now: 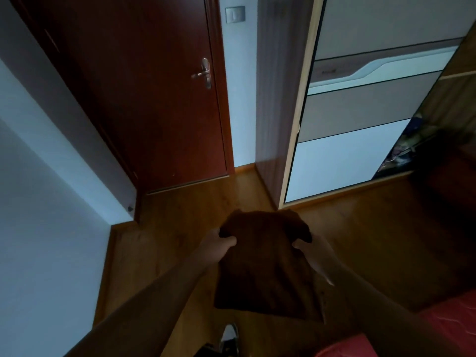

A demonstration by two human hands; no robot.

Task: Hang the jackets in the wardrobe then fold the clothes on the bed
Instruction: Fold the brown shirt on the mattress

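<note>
In front of the wardrobe (360, 112), the two hands are holding a dark brown T-shirt (265, 266) up in the air. The left hand (224, 242) is gripping one shoulder of it with fingers curled into the cloth, and the right hand (307, 247) is pinching the other shoulder, so the hands are standing apart with the shirt's width between them. The shirt is hanging down from that grip, its short sleeves drooping over the hands toward the wardrobe and its hem falling back toward the person.

Below the shirt, the wooden floor (180, 215) is running up to the wardrobe's base. A light-toed shoe (230, 336) is showing on the floor under the hem, on the side away from the wardrobe. Well short of the wardrobe, at the person's right, a bed (453, 320) with a red cover is edging into view.

The wardrobe's sliding front is showing grey and white panels; at its right edge dim, patterned garments (405, 148) are hanging, too dark to tell apart. Left of the wardrobe, past a strip of pale wall, a closed reddish-brown door (144, 99) is standing with a metal handle (204, 72), and a light switch (235, 14) is sitting between door and wardrobe.
</note>
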